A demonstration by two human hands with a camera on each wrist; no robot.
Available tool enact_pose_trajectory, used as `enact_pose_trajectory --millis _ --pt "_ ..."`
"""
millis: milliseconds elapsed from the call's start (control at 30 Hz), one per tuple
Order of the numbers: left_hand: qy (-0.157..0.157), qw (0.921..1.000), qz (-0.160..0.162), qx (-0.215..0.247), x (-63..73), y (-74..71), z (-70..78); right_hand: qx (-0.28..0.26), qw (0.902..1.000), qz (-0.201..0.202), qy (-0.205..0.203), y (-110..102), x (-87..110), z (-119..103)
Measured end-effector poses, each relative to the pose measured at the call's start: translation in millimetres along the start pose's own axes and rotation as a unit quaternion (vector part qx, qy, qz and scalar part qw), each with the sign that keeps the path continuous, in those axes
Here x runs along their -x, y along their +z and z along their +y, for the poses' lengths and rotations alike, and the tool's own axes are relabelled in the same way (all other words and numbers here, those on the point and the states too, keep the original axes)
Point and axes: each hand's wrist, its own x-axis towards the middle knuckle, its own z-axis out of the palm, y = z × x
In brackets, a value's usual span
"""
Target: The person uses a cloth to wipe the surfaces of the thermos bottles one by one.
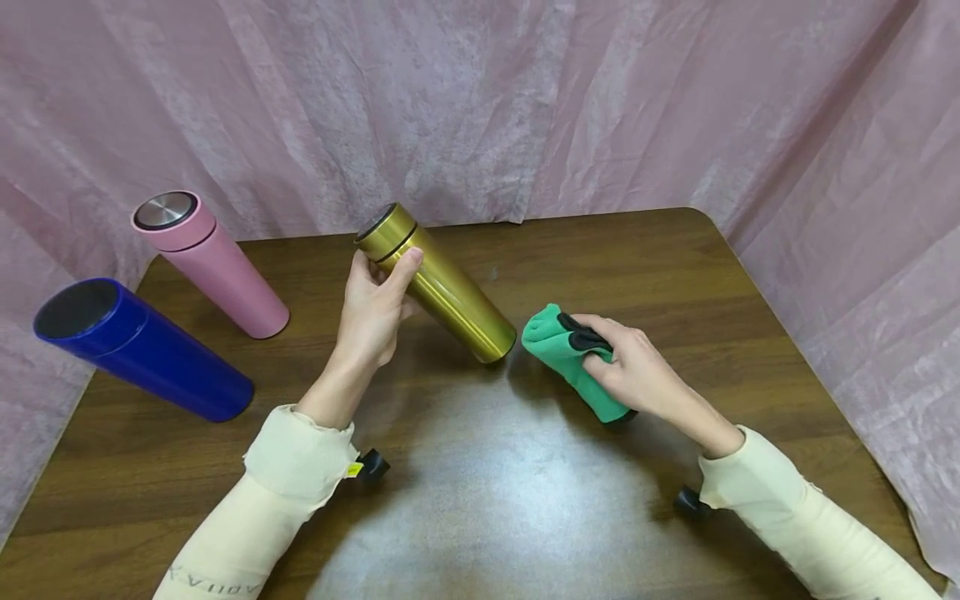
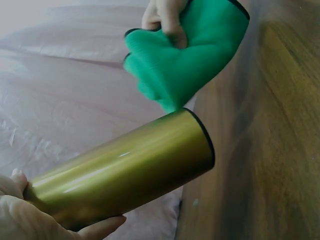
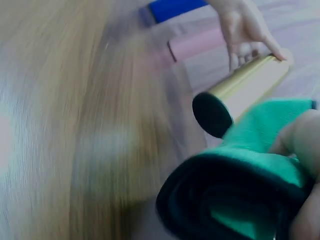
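A gold thermos flask (image 1: pixel 457 300) with a dark-topped lid is gripped near its upper end by my left hand (image 1: pixel 375 308). The flask leans, and in the left wrist view its dark-rimmed base is raised off the wooden surface. My right hand (image 1: pixel 633 367) pinches a folded green cloth (image 1: pixel 558 354) with black edging, just right of the flask's base. From the left wrist, the cloth (image 2: pixel 195 55) hangs close by the base end; whether they touch I cannot tell. In the right wrist view, the cloth's rolled black edge (image 3: pixel 175 185) faces the camera.
A pink thermos flask (image 1: pixel 225 279) with a steel-topped lid stands at the table's back left. In front of it stands a blue thermos flask (image 1: pixel 165 358) with a black top. Pink curtains (image 1: pixel 480 108) hang behind and beside the brown wooden table (image 1: pixel 637 258).
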Motion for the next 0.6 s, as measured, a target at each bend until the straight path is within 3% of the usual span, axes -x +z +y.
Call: enact_pose_trajectory --millis 100,167,233,367,433,500,600 --pt "-0.006 0.9995 0.006 0.030 1.5 -2.8 -1.3 -0.093 0.9935 0.024 0.061 1 0.6 -2" --pt "-0.011 0.9989 0.010 0.045 2.6 -5.2 -1.7 -0.168 0.9799 0.033 0.103 3 1.3 -6" --pt "-0.017 0.9976 0.013 0.066 3.4 -7.7 -2.2 -0.257 0.9546 0.033 0.148 6 2.6 -11" --pt "-0.032 0.9949 0.007 0.096 4.8 -12.2 -2.2 -0.400 0.8903 0.033 0.214 17 3.9 -20" --pt "-0.044 0.9930 0.004 0.109 5.2 -13.1 -1.8 -0.435 0.8708 0.036 0.226 23 3.4 -24" --pt "-0.058 0.9911 0.003 0.120 5.8 -13.1 -1.0 -0.457 0.8600 0.038 0.224 29 1.8 -29" --pt "-0.074 0.9868 0.006 0.144 7.8 -12.0 0.1 -0.466 0.8609 0.048 0.197 36 -0.4 -36"
